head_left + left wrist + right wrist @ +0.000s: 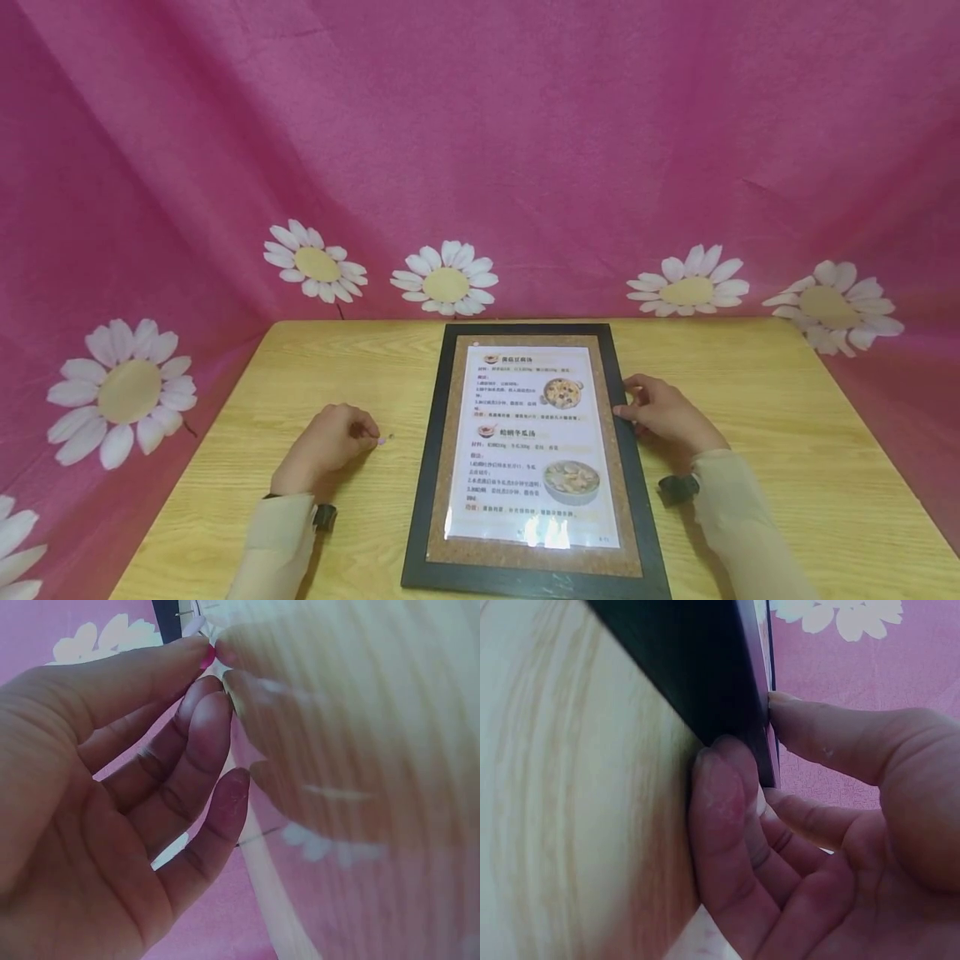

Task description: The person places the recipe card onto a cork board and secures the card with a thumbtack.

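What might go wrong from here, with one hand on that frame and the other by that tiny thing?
The small lilac thing right by the left hand is tiny, so it might slip away or get lost on the table. The right hand grips one side of the black frame, so a careless tug could shift or tilt it.

The cloth [525, 167] hangs behind the counter [367, 525] and along both its sides. The framed board [536, 581] lies on the counter, right of its centre, and within its border lies a sheet [534, 446]. The left grip [330, 442] is left of the board, apart from it, a small pin [381, 442] at its fingertips. The right grip [667, 417] is on the board's right edge.
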`<control>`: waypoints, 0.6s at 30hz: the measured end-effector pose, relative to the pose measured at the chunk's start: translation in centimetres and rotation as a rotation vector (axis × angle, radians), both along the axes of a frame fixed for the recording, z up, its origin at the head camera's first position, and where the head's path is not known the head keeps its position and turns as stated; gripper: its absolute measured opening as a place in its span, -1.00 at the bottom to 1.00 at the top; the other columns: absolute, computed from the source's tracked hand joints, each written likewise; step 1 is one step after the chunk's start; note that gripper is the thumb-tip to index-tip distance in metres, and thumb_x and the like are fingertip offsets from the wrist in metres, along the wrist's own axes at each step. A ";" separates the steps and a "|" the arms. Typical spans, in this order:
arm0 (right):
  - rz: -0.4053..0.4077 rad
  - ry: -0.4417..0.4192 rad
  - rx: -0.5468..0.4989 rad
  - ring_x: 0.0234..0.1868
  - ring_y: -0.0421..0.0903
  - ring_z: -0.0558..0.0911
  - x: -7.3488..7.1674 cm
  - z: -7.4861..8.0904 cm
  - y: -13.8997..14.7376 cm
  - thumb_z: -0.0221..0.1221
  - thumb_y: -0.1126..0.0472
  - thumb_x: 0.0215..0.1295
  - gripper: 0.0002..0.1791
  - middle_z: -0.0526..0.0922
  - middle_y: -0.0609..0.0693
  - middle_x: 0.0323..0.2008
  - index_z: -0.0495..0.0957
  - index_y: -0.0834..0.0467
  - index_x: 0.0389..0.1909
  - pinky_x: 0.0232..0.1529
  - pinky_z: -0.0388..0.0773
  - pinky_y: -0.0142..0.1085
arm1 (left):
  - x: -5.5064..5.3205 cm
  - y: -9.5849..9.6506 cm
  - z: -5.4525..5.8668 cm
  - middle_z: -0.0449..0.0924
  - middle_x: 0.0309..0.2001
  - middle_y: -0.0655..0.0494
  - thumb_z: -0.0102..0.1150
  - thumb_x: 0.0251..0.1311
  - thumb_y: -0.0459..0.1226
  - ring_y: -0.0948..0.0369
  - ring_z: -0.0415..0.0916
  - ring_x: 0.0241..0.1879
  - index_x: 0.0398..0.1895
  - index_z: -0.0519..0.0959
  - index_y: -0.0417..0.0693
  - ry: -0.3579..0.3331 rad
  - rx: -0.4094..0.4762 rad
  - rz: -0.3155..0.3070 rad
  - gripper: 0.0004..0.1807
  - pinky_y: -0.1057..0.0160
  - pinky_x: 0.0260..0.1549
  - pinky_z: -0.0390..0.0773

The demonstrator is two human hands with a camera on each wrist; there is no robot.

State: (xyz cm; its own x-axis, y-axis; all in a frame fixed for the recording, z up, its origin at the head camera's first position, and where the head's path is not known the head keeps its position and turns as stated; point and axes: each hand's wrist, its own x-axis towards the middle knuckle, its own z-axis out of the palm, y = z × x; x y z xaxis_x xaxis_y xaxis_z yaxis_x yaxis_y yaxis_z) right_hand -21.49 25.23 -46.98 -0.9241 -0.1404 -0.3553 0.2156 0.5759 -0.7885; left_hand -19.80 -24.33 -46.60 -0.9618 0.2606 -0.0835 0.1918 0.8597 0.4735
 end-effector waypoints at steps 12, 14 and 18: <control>0.003 0.008 0.016 -0.34 -0.03 0.52 -0.1 -0.2 0.0 0.24 0.06 0.27 -0.38 0.47 0.11 -0.26 0.31 0.21 0.27 -0.32 0.53 -0.27 | 0.1 0.3 0.1 0.60 -0.53 0.23 0.34 0.05 -0.36 0.29 0.43 -0.47 -0.53 0.66 0.06 0.012 -0.008 0.010 -0.88 0.28 -0.37 0.45; 0.007 0.016 0.021 -0.34 -0.03 0.52 -0.2 -0.2 0.0 0.24 0.07 0.27 -0.39 0.47 0.12 -0.26 0.31 0.22 0.27 -0.31 0.53 -0.26 | 0.1 0.4 0.1 0.60 -0.52 0.23 0.34 0.05 -0.36 0.29 0.43 -0.47 -0.54 0.66 0.05 0.018 -0.012 0.009 -0.88 0.28 -0.36 0.46; 0.016 0.023 0.031 -0.32 -0.02 0.52 -0.1 -0.2 0.1 0.24 0.06 0.28 -0.37 0.48 0.13 -0.24 0.30 0.22 0.28 -0.29 0.52 -0.27 | 0.1 0.5 0.2 0.60 -0.52 0.23 0.33 0.05 -0.36 0.29 0.43 -0.46 -0.55 0.66 0.05 0.035 -0.014 0.009 -0.88 0.28 -0.35 0.47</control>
State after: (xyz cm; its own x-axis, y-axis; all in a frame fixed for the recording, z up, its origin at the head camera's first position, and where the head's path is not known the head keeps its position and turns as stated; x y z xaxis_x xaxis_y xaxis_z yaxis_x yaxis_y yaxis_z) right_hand -21.58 25.29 -47.17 -0.9299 -0.1445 -0.3384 0.1883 0.6031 -0.7751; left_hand -19.66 -23.84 -46.35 -0.9665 0.2513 -0.0532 0.2006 0.8679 0.4543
